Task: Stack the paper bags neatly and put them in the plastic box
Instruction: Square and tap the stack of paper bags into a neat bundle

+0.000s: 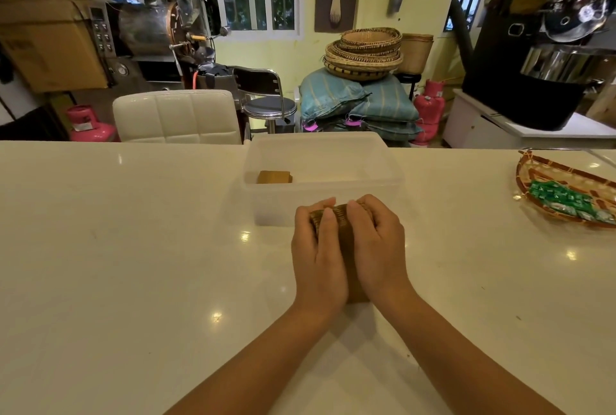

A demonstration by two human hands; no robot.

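Note:
A stack of brown paper bags [346, 234] stands on edge on the white table, just in front of the clear plastic box [383, 181]. My left hand [318, 254] presses its left side and my right hand [378, 248] presses its right side, so most of the stack is hidden between my palms. Only its serrated top edges and a strip of its brown face show. Another small stack of brown bags [275, 177] lies inside the box at its left end.
A woven tray [546, 174] holding green packets sits at the table's right edge. A white padded chair [176, 114] stands behind the table's far edge, with a metal stool, sacks and baskets further back.

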